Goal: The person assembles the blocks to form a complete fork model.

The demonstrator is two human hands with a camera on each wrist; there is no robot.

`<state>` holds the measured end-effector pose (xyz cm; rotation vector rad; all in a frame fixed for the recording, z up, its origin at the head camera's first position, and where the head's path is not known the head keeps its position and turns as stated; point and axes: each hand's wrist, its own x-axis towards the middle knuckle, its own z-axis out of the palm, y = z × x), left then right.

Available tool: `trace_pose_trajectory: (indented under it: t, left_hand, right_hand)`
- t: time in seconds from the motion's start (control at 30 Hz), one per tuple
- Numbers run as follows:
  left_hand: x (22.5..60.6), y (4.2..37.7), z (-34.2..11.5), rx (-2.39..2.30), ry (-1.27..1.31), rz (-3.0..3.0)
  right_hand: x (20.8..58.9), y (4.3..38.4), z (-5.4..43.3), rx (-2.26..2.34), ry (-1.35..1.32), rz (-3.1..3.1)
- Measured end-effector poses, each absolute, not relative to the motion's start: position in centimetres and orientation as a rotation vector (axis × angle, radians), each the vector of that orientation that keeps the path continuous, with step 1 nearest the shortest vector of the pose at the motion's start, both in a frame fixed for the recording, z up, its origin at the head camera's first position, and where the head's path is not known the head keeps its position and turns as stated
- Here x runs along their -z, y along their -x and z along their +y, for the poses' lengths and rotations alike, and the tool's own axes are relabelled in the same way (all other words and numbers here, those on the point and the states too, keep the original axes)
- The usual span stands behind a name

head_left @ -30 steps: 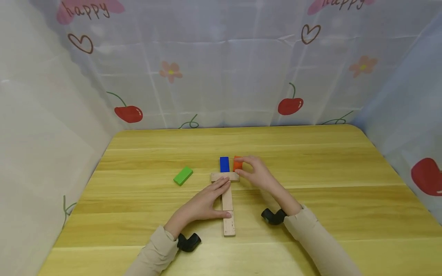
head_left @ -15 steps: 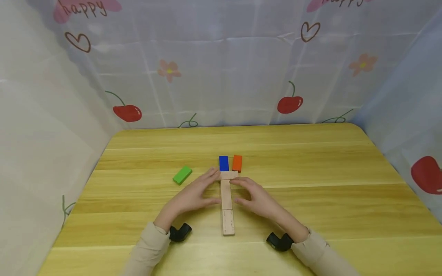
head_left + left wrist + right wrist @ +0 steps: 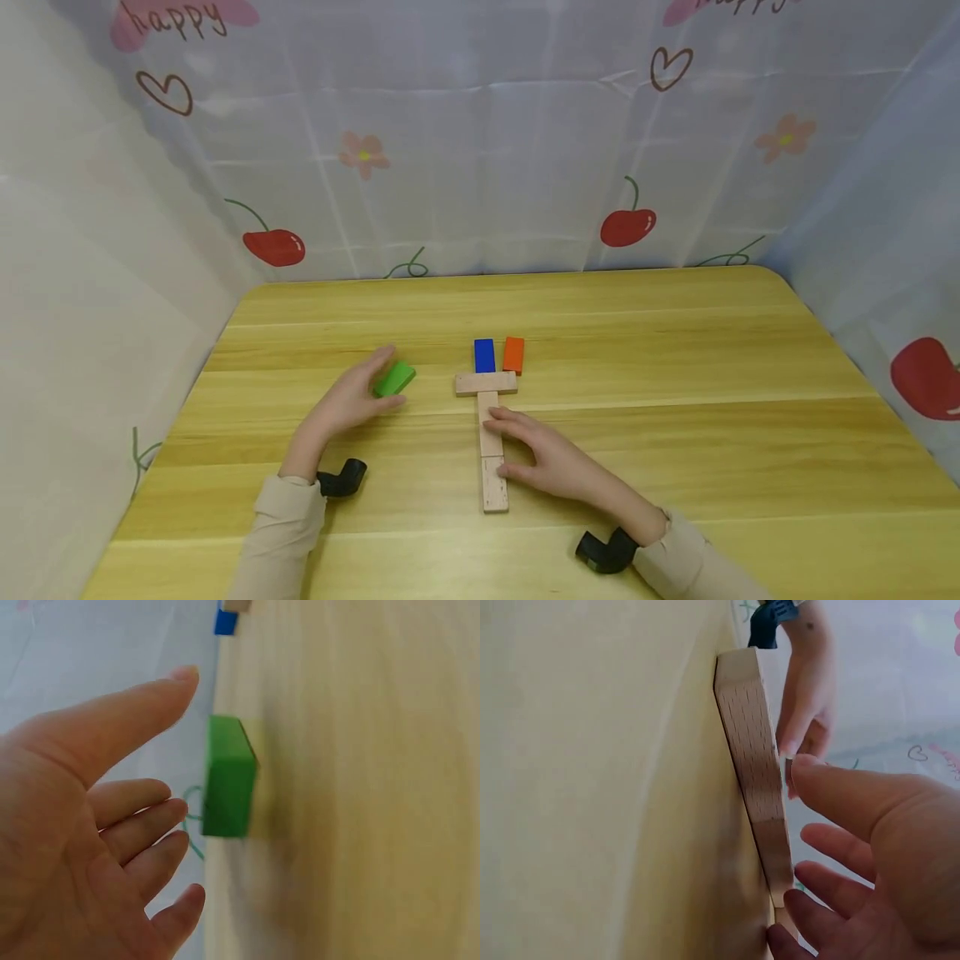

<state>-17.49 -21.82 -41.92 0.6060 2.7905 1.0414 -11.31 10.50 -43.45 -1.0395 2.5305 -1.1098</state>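
A green block [image 3: 397,379] lies slanted on the table at the left. My left hand [image 3: 347,402] is around it with fingers and thumb spread; the left wrist view shows a gap between the thumb and the green side. Two plain wooden blocks, an upper [image 3: 491,444] and a lower one [image 3: 495,493], lie end to end in a column. Another wooden block [image 3: 486,383] lies crosswise at the column's far end. Over the column's right side, my right hand [image 3: 551,460] has its fingers loosely extended, fingertips overlapping the upper block and thumb tip at the lower one's edge.
Beyond the crosswise block lie a blue block [image 3: 484,356] and an orange block [image 3: 513,356], side by side with a gap. Each wrist carries a black fitting, such as the right one [image 3: 606,552]. A printed curtain [image 3: 480,167] stands behind the wooden table [image 3: 712,400].
My left hand has left the wooden blocks and moved left to the green block. My right hand has come from the orange block down toward the near end of the column.
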Motion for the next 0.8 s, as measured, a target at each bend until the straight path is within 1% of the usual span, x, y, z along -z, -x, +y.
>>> trace_pose_trajectory:
  t: [0.33,0.8]
  left_hand:
    - [44.1,17.7,-23.6,-1.063,-0.552,2.814]
    - [44.3,17.9,-24.1,-1.266,-0.396,2.874]
  right_hand:
    - [44.3,10.9,10.6,1.153,1.021,2.564]
    - [44.5,11.0,10.6,1.148,1.005,2.563]
